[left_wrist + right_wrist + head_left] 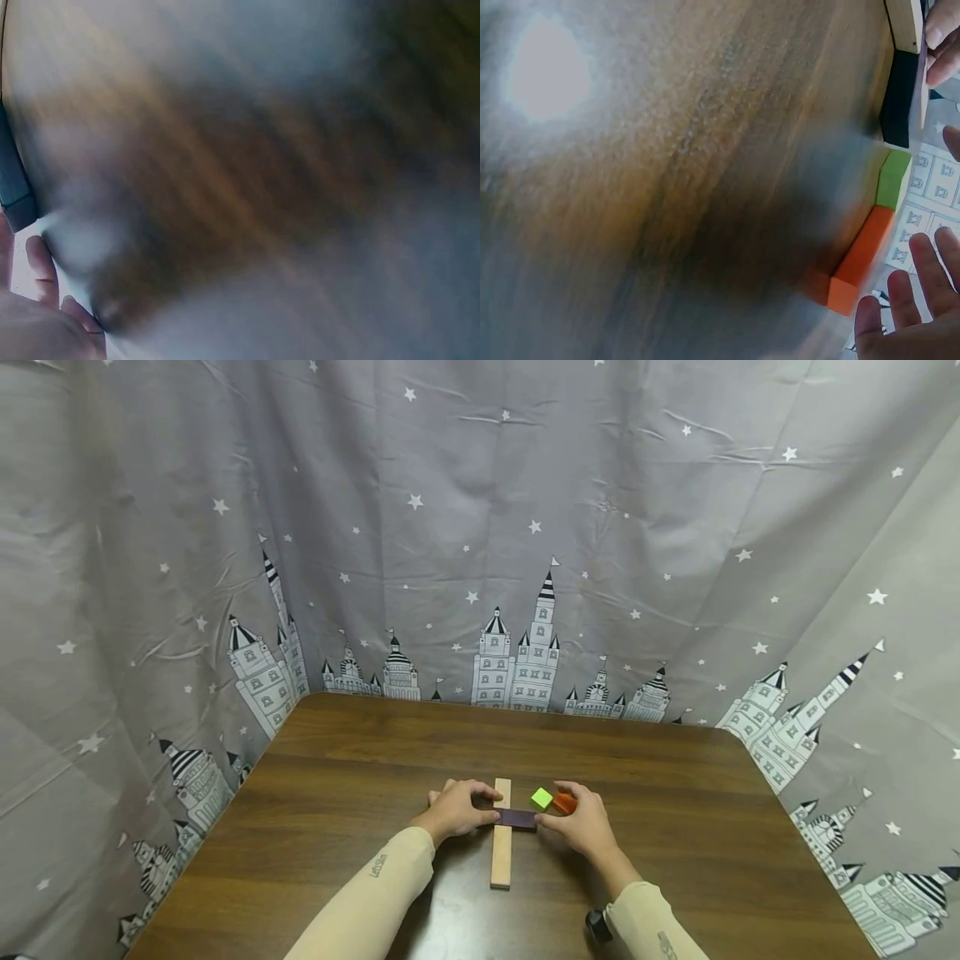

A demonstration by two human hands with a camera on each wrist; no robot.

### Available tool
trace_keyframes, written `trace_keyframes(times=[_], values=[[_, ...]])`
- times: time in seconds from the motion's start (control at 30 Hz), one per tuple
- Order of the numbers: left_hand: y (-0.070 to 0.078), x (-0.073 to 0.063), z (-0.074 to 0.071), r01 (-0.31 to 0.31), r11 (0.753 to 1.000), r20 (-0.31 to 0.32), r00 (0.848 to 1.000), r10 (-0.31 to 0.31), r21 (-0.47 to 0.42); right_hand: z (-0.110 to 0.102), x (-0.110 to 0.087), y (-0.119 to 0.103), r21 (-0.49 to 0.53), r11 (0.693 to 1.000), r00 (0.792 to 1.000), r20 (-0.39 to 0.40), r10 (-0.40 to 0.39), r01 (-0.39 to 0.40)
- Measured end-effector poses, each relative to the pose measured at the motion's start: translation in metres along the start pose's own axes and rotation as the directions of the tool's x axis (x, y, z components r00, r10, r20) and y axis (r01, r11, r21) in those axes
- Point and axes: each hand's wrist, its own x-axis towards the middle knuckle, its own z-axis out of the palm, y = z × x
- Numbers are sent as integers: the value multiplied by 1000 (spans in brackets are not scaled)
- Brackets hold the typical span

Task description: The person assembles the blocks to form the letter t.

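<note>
**A:** ok so what are the hands up to?

**B:** Both are reaching in from the near side, low over the table (337, 793), forearms angled toward each other. Left hand (450, 810) has thumb and index bent with a gap between the tips: thumb at the left end of a dark block (519, 819), index by the far pale piece (503, 787). Can't tell if it's actually gripping anything (its own wrist cam is mostly blur).

**A:** and the right?

**B:** Right hand (587, 825) is loosely spread and holding nothing that I can see. Thumb is by the dark block's right end, index arched beyond the orange block (565, 803). The right wrist view shows its other fingers apart too.

**A:** so where's the dark block exactly?

**B:** Between the two hands, lying left to right, its left end meeting the pale wood. The near pale piece (501, 860) runs from there toward the person. Can't tell if the dark one sits on top of the pale wood or splits it in two. The green block (542, 798) is beyond its right end, with the orange one just beside that, to the right.

**A:** anything else?

**B:** Cream sleeves (390, 885), plus a grey curtain (420, 568) with stars and castles past the far edge.
</note>
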Motion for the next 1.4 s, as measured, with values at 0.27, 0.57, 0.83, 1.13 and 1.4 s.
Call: trace_keyframes(times=[0.27,0.57,0.83,1.13,1.4], values=[[1,-2,0,5,1000,13,1000,-5,-4,8,7,6,-75,997,999,13,32,-31],[0,-2,-1,-18,1000,3,1000,18,-11,13,14,1,-134,990,999,21,50,-47],[-1,-2,0,-2,1000,10,1000,2,-6,15,17,2,-153,987,998,16,61,-58],[-2,-2,1,3,1000,10,1000,-3,-2,16,19,3,-196,980,999,19,31,-26],[-4,-1,3,-6,1000,7,1000,6,-1,17,19,2,-227,974,1000,24,3,3]])
